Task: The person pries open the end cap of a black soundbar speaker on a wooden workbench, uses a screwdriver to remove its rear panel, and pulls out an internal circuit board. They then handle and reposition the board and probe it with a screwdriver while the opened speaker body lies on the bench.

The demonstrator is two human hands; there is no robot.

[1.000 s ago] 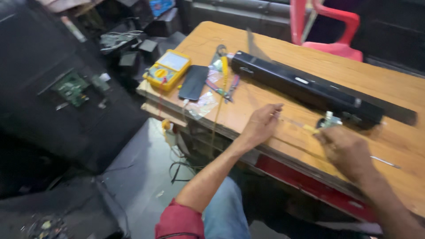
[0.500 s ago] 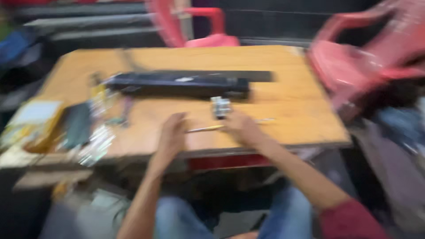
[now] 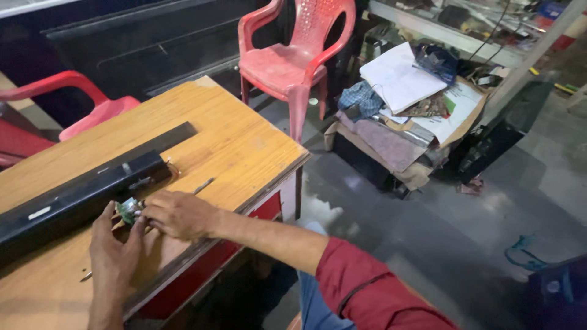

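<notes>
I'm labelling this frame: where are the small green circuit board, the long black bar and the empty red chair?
small green circuit board (image 3: 128, 211), head view, its green face.
long black bar (image 3: 73, 198), head view, top side.
red chair (image 3: 278, 66), head view, seat.

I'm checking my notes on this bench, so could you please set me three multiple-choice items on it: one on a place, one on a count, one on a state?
1. Where does the small green circuit board sit?
A. On the floor
B. Between both hands, by the long black bar
C. On a chair

2. How many red chairs show?
A. Two
B. None
C. Four

3. What is the near chair's seat like?
A. Stacked with papers
B. Bare
C. Tipped over

Answers: B, the left hand and right hand meet at it; A, a second chair stands behind the table; B, nothing lies on it.
</notes>
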